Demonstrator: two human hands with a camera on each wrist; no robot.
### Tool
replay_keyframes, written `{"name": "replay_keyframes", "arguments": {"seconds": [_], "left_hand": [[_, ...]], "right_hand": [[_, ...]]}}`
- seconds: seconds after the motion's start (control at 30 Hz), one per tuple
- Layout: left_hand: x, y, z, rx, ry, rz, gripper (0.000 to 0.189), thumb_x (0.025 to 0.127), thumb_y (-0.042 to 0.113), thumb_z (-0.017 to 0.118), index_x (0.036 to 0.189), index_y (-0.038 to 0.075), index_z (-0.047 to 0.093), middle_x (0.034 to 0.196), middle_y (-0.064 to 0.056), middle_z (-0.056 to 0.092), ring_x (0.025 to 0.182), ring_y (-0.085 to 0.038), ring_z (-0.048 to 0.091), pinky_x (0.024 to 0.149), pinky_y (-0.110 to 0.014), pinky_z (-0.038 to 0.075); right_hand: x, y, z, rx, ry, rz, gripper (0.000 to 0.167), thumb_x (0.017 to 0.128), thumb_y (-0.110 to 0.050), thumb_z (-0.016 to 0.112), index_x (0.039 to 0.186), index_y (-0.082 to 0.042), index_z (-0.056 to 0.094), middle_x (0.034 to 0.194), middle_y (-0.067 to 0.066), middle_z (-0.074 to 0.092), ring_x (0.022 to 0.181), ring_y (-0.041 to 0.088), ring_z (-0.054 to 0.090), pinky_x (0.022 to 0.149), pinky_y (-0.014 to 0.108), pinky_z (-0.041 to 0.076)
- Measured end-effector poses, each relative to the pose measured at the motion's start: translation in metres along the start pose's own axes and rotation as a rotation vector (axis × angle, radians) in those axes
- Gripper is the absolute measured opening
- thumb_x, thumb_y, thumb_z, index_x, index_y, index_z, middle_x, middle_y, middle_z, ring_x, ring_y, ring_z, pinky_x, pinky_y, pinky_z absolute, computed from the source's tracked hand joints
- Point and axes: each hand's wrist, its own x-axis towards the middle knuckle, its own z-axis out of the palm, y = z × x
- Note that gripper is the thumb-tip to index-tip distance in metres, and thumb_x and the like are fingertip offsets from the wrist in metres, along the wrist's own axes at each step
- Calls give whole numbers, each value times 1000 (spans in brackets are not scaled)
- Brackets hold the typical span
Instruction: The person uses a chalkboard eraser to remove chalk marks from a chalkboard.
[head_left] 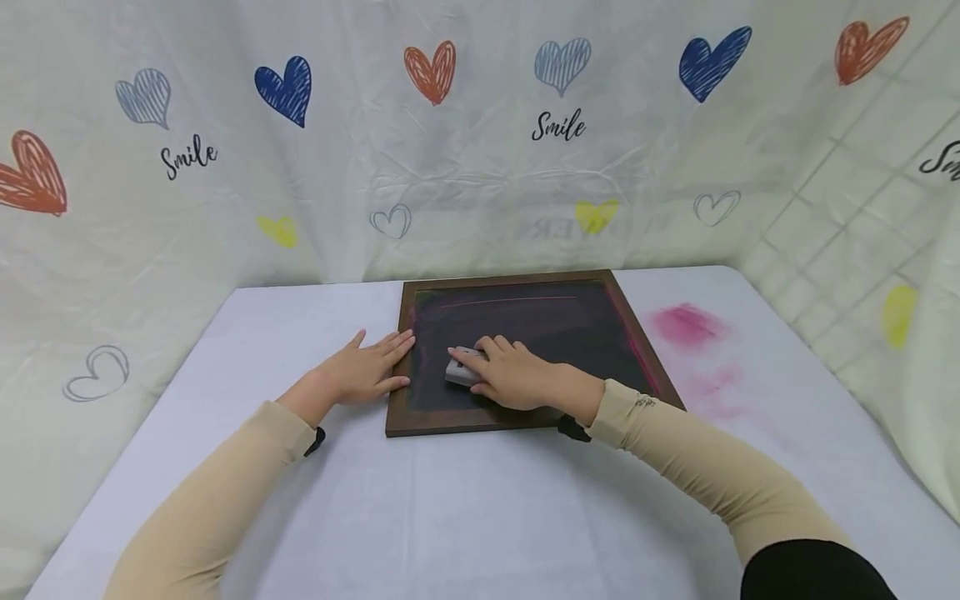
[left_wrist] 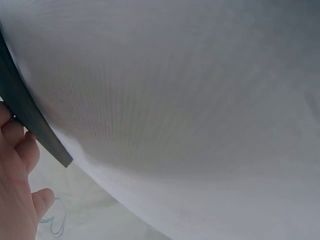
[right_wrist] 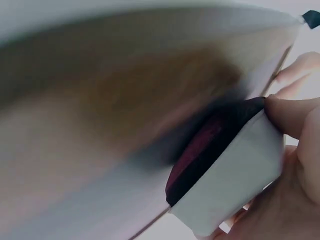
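Observation:
A small chalkboard (head_left: 577, 337) in a brown wooden frame lies flat on the white cloth. My left hand (head_left: 365, 368) rests on its left edge, fingers straight and spread over the frame. In the left wrist view, fingertips meet the dark frame side (left_wrist: 30, 105). Over the board's left half, my right hand (head_left: 517, 375) grips a grey board eraser (head_left: 459, 372). The right wrist view shows that eraser (right_wrist: 235, 170) with pink dust on its dark felt, the thumb against one end. A thin pink chalk line (head_left: 517, 301) crosses the upper board, and pink smears run down its right side.
Pink chalk smudges (head_left: 688, 325) mark the white tablecloth (head_left: 450, 517) right of the board. Behind the table hangs a pale curtain (head_left: 480, 142) printed with hearts and the word "Smile". A black rounded shape (head_left: 813, 571) covers part of the right sleeve at the bottom.

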Motion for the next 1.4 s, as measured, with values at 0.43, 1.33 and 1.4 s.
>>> {"name": "replay_keyframes", "arguments": {"seconds": [0.43,1.33,1.4], "left_hand": [[3,0,4,9,-2,18,77,109,51,41,165,5,15,170,-11,14,155,-28,18,119,-67,9],[0,-1,4,6,-7,-16,77,109,52,41,165,5,15,170,-12,14,155,-28,20,119,-67,8],[1,-1,4,8,0,-15,77,109,52,41,165,6,15,170,-12,15,155,-28,20,119,-67,8]], "right_hand": [[-21,110,-3,53,47,484,64,110,-28,50,165,-10,22,143,32,38,124,46,42,95,60,41],[12,-28,-4,-123,-107,27,70,107,-34,56,166,-18,21,150,19,41,134,34,44,103,50,47],[9,-33,-5,-149,-104,1,69,108,-34,56,166,-19,21,149,17,43,132,32,45,101,48,48]]}}
